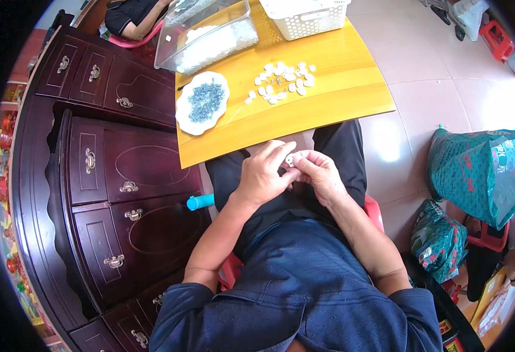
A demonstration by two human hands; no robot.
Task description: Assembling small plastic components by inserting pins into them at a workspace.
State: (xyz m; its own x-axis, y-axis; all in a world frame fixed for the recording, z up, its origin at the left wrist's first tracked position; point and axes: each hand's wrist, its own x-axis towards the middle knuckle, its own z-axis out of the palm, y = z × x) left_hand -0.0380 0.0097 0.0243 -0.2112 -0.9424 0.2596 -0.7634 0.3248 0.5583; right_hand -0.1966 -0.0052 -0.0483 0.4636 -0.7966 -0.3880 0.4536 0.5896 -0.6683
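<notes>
Over my lap, just off the table's near edge, my two hands meet at a small white plastic part (290, 159) with dark holes in it. My right hand (322, 176) pinches it between thumb and forefinger. My left hand (262, 173) is closed against it from the other side, its thumb at the part's lower edge and its forefinger stretched above. Whatever else lies inside the left fingers is hidden. Ahead on the table is a loose group of similar white parts (300, 83). Beside them, a white scalloped plate (187, 124) holds a heap of small metal screws or pins (206, 101).
The yellow wooden table (328, 108) carries a clear plastic bin (169, 53) of white pieces and a white perforated basket (310, 23). Dark wooden drawers (146, 176) stand close on my left. Teal bags (474, 173) sit at right. Another person's arm (143, 26) shows far left.
</notes>
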